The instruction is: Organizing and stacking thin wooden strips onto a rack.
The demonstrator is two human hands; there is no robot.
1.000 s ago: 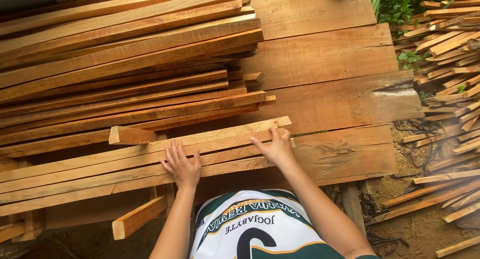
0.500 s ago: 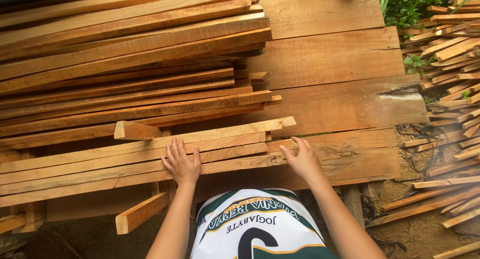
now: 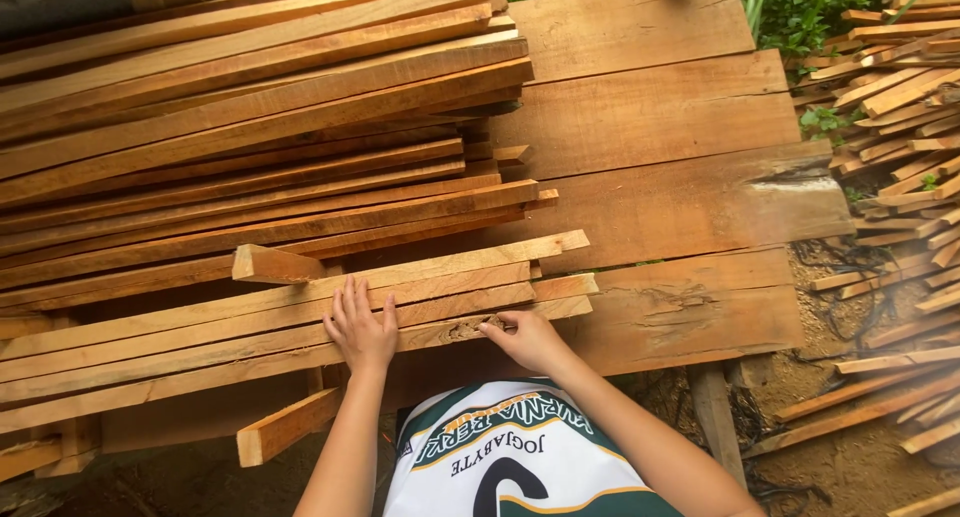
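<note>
My right hand (image 3: 528,339) has come back in from the right end of the near slats and now pinches the ragged, splintered edge of the nearest wooden slat (image 3: 200,362), fingertips curled onto it at a chewed-out notch (image 3: 468,327); half a second ago that hand lay further right, flat and spread. My left hand (image 3: 360,327) has not shifted: it rests open, palm down and fingers fanned, across the same slat and the one behind it, pressing rather than holding. So I judge that I have moved from steadying the row to feeling this one slat's damaged spot. The slat lies in the near row, running left to right over the broad planks (image 3: 690,207) of the bench. The wood is rough-sawn, pale orange-brown, long and thin. Behind it rises a stack of slats (image 3: 250,107); a short offcut block (image 3: 272,265) sits just beyond my left fingers. Far right, loose strips (image 3: 890,107) lie heaped on the ground.
</note>
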